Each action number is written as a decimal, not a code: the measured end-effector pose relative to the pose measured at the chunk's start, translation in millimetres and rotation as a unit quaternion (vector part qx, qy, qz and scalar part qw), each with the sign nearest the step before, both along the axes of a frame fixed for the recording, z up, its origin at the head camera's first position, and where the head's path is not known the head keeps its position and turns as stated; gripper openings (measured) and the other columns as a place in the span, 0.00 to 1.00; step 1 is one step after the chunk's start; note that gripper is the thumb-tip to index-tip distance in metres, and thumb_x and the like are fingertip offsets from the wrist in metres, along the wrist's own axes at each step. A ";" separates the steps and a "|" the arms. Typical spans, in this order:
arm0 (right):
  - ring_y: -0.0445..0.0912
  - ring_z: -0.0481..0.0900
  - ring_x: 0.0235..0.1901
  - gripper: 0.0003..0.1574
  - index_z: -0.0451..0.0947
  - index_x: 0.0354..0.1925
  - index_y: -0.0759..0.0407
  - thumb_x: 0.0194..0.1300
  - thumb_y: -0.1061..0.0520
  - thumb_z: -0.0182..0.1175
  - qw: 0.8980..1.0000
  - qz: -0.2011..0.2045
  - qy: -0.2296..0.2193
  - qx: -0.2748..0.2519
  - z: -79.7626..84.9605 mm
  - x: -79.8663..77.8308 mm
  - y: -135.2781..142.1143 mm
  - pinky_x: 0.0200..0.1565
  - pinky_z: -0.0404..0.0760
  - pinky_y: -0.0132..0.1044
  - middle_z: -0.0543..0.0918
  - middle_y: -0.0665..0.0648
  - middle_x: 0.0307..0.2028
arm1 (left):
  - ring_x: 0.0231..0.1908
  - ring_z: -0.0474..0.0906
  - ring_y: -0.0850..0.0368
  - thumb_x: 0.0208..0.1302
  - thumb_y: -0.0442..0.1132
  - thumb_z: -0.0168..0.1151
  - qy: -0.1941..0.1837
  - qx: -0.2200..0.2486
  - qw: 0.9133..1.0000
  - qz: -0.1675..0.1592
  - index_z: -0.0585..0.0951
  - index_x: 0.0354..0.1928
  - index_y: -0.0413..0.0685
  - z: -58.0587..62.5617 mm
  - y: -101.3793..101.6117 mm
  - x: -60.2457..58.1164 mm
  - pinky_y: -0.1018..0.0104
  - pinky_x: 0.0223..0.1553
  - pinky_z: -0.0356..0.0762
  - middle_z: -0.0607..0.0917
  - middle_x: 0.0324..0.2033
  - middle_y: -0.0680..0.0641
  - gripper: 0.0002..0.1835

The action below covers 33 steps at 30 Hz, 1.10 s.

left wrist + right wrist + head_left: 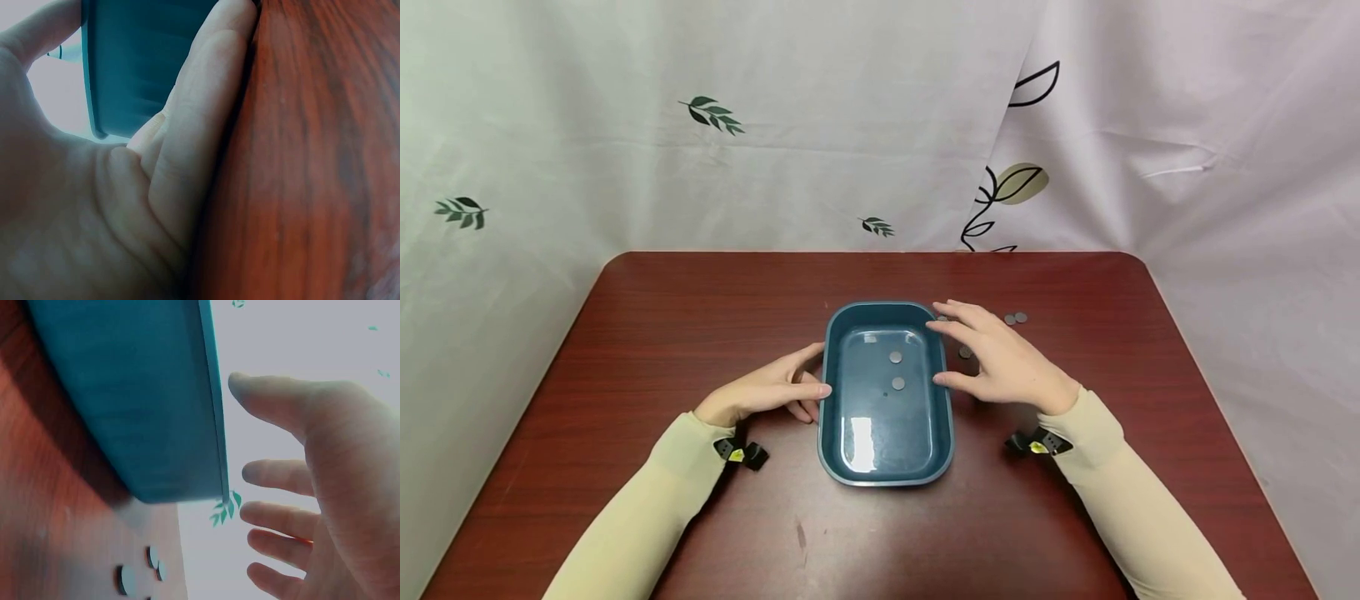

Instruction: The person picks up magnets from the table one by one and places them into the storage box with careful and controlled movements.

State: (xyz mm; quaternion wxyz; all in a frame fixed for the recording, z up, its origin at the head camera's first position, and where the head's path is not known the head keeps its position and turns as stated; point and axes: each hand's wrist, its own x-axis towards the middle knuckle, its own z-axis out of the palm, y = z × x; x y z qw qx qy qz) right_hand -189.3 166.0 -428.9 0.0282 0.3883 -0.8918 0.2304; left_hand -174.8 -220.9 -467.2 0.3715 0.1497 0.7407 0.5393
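Note:
A blue rectangular tray (pixel 886 433) with raised walls stands on the table, two small coins (pixel 896 357) lying flat inside it. My left hand (pixel 775 387) holds the tray's left side, its thumb over the rim and its fingers low along the outer wall, as the left wrist view shows. On the other side, my right hand (pixel 1003 358) hovers by the right rim with fingers spread and nothing between them. In the right wrist view its thumb and fingertips stand apart from the tray wall. More coins (pixel 966 352) lie on the table beneath and behind this hand, partly covered.
The dark red wooden table (pixel 700 317) has rounded far corners. Behind it hangs a pale cloth (pixel 820 125) with leaf prints. Two of the loose coins (pixel 1021 317) lie side by side beyond the right hand. Each wrist wears a strapped black camera (pixel 756 456).

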 end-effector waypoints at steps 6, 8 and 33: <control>0.51 0.75 0.65 0.40 0.78 0.66 0.56 0.62 0.40 0.74 0.999 -0.031 0.008 -0.018 -2.5 -7.9 7.5 0.65 0.77 0.51 0.76 0.56 0.66 | 0.36 0.90 0.45 0.74 0.49 0.63 -0.001 0.001 1.000 -0.002 0.39 0.84 0.53 -0.7 -0.5 0.8 0.53 0.43 0.91 0.89 0.40 0.41 0.51; 0.50 0.78 0.58 0.37 0.79 0.63 0.57 0.63 0.41 0.73 0.999 -0.038 0.008 -0.019 -3.8 -10.4 9.2 0.61 0.80 0.48 0.79 0.55 0.61 | 0.36 0.90 0.45 0.74 0.49 0.64 -0.002 0.001 1.000 -0.001 0.40 0.84 0.53 -0.6 -0.4 1.2 0.53 0.43 0.91 0.89 0.41 0.41 0.51; 0.47 0.75 0.31 0.10 0.79 0.39 0.58 0.62 0.57 0.70 0.992 -0.087 0.001 0.087 -32.5 -19.0 8.7 0.39 0.82 0.42 0.76 0.55 0.35 | 0.37 0.90 0.43 0.74 0.48 0.64 0.001 0.005 1.000 -0.004 0.39 0.84 0.53 -1.3 -0.1 -2.0 0.51 0.43 0.91 0.90 0.43 0.41 0.52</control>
